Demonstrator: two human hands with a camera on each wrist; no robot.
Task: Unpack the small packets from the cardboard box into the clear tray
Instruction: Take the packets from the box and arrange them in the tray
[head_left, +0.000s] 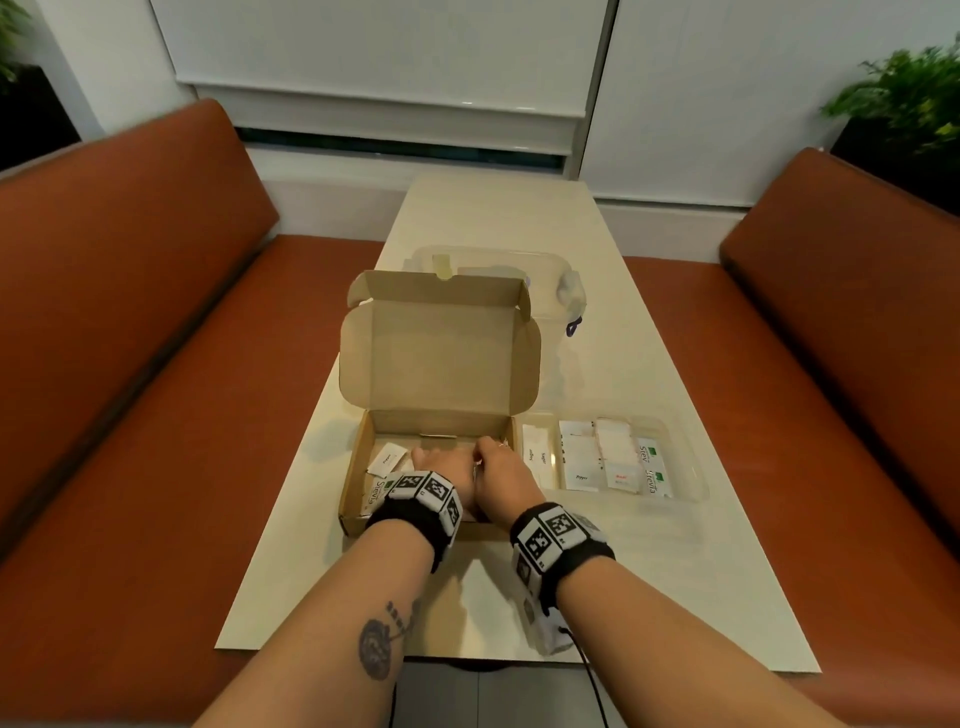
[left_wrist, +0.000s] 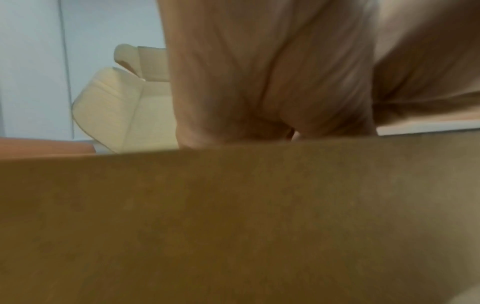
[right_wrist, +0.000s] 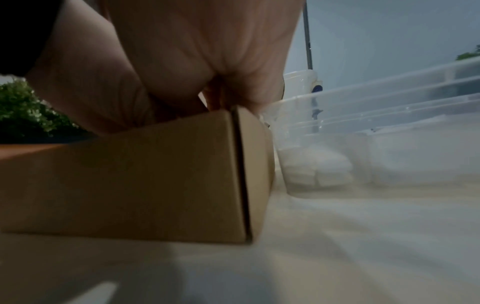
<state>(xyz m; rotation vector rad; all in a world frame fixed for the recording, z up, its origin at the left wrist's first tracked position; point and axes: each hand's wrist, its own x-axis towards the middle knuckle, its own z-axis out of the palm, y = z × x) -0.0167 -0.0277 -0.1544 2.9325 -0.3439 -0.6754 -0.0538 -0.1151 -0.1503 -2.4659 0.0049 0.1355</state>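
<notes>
1. Table (head_left: 649, 364) is running long, near to far, between two orange benches (head_left: 130, 364).
2. Cardboard box (head_left: 358, 499) is sitting open at near centre, lid (head_left: 439, 358) standing up on the far side.
3. Clear tray (head_left: 691, 457) is lying just right of the box, sides nearly touching; it is holding rows of packets, too overlapped to count.
4. Both hands are reaching down inside the box. Left hand (head_left: 441, 465) is lying flat-ish over the floor; right hand (head_left: 501, 465) is bending at the far right corner. Fingers are hidden in all views, so I cannot tell their spread or whether either is holding anything.
5. Two packets are showing in the box: a white packet (head_left: 387, 460) and a green-print packet (head_left: 375, 491), both left of the left hand, which is nearer. The white one's long axis is running diagonally, near-left to far-right.
</notes>
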